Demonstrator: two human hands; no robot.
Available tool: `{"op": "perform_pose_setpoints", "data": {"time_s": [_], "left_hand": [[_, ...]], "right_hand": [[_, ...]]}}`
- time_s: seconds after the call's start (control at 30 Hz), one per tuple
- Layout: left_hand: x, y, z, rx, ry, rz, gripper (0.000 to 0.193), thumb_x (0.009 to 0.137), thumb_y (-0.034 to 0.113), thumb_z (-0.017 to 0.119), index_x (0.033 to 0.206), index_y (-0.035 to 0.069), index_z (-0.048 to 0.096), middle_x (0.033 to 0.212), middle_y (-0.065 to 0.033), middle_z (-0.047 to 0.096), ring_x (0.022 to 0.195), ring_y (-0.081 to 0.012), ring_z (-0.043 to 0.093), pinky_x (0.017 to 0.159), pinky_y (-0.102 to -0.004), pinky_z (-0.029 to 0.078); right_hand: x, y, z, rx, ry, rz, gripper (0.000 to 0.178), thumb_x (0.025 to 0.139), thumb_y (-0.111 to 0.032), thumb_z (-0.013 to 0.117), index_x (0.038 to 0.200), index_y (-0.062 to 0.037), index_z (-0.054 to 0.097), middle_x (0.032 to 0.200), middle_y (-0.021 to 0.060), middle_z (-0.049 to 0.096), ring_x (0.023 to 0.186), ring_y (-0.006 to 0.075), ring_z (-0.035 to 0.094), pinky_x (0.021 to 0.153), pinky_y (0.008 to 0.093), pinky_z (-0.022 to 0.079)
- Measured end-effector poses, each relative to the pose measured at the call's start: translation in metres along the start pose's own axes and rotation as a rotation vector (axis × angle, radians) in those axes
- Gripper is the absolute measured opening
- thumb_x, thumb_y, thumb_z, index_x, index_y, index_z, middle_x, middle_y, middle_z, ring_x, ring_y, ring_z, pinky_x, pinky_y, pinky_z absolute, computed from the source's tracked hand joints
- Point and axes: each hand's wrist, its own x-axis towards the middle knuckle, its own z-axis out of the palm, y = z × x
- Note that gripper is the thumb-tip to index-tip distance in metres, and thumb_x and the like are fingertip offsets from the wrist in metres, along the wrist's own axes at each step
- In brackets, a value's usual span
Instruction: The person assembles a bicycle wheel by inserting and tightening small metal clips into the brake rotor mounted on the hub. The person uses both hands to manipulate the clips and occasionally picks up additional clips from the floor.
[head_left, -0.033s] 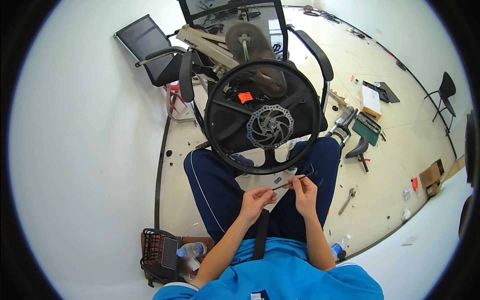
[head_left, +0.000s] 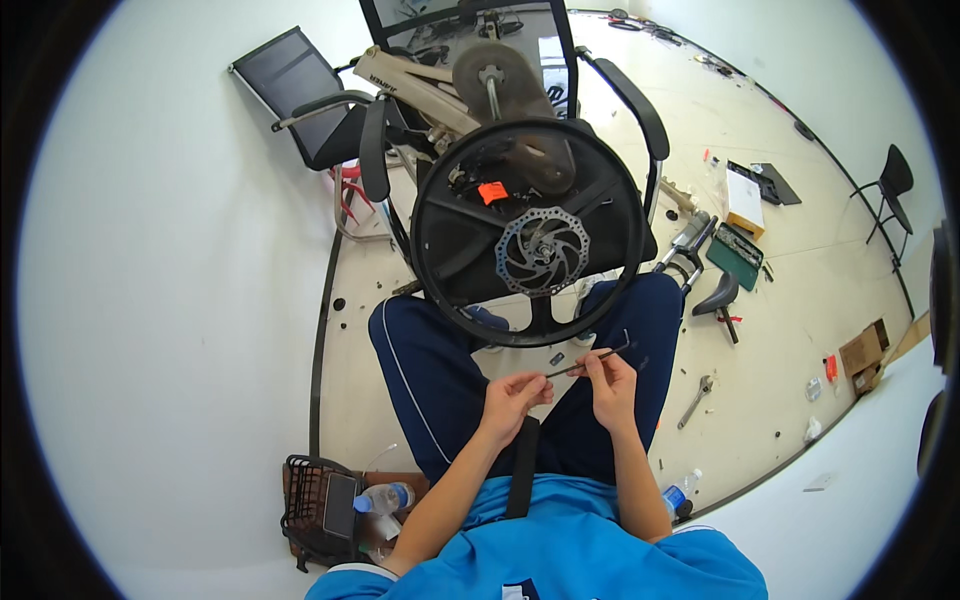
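A thin, dark L-shaped hex key [head_left: 563,372] spans the gap between my two hands, above my lap. My left hand [head_left: 512,402] pinches the tip of its long arm. Around the shaft nearer the bend, the fingers of my right hand [head_left: 611,388] are closed, and the short bent end sticks up past them. Just beyond my hands is a black bicycle wheel [head_left: 424,245], by my knees and in front of a chair seat, with a silver slotted brake disc [head_left: 508,250] at its hub. Neither hand touches the wheel.
Behind the wheel, a beige bicycle frame [head_left: 400,78] lies on the black armchair [head_left: 628,100]. To the right on the floor are a saddle [head_left: 716,294], an adjustable wrench [head_left: 695,402] and a green toolbox [head_left: 733,262]. A black basket [head_left: 305,500] and a water bottle [head_left: 385,498] stand at lower left.
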Motion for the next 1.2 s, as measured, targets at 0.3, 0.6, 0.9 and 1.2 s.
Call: {"op": "perform_pose_setpoints", "data": {"time_s": [0.3, 0.6, 0.9, 1.2], "left_hand": [[0.009, 0.033, 0.013, 0.609, -0.068, 0.268, 0.011, 0.09, -0.003, 0.071, 0.1, -0.007, 0.072, 0.089, -0.0123, 0.074, 0.083, -0.0169, 0.072, 0.077, -0.0291, 0.058], [0.013, 0.051, 0.022, 0.696, -0.156, 0.589, 0.018, 0.08, -0.01, 0.077, 0.097, -0.003, 0.076, 0.098, -0.0127, 0.074, 0.089, -0.0188, 0.072, 0.08, -0.028, 0.058], [0.013, 0.066, 0.013, 0.936, -0.271, 0.67, 0.023, 0.072, -0.004, 0.085, 0.093, 0.006, 0.081, 0.086, -0.0041, 0.068, 0.078, -0.0126, 0.065, 0.068, -0.0239, 0.051], [0.06, 0.101, 0.035, 0.962, -0.039, 0.889, 0.017, 0.078, 0.005, 0.081, 0.094, 0.005, 0.077, 0.088, -0.0072, 0.072, 0.073, -0.0152, 0.066, 0.066, -0.027, 0.051]], "right_hand": [[0.006, -0.003, -0.01, -0.023, -0.189, 0.175, 0.022, 0.103, -0.01, 0.057, 0.101, 0.0102, 0.065, 0.089, 0.0159, 0.072, 0.083, 0.0217, 0.074, 0.079, 0.0327, 0.06], [0.008, -0.001, 0.001, 0.281, -0.172, 0.249, 0.016, 0.096, -0.007, 0.068, 0.101, 0.0082, 0.069, 0.094, 0.0179, 0.074, 0.087, 0.0231, 0.074, 0.083, 0.0356, 0.062], [0.003, 0.009, 0.0, 0.383, -0.244, 0.387, 0.012, 0.089, -0.001, 0.073, 0.098, 0.0077, 0.071, 0.095, 0.0176, 0.074, 0.085, 0.0234, 0.074, 0.084, 0.0343, 0.062], [0.018, -0.007, -0.002, 0.254, -0.085, 0.313, 0.012, 0.087, 0.0, 0.075, 0.096, 0.0078, 0.073, 0.09, 0.017, 0.074, 0.081, 0.0218, 0.075, 0.08, 0.0309, 0.061]]}}
